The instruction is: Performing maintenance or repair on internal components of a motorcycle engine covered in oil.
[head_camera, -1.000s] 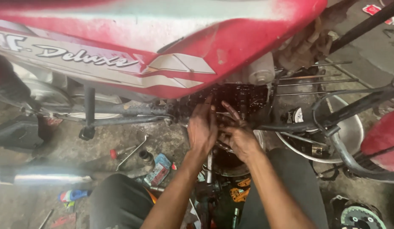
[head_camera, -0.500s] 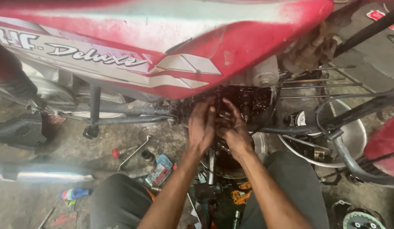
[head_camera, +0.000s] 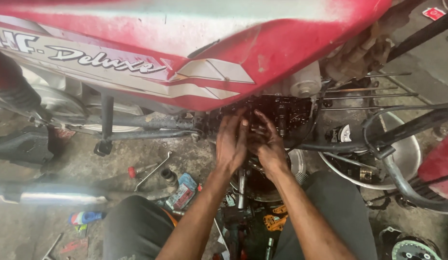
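Bare forearms without sleeves, grease-smeared left hand (head_camera: 231, 144) and right hand (head_camera: 269, 144), dark trousers over both knees

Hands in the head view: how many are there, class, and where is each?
2. The left hand and the right hand press side by side on the dark engine. None seem hidden.

Dark, oily open engine case (head_camera: 281, 113) under the red motorcycle's tank (head_camera: 262, 53), gears exposed, facing outward.
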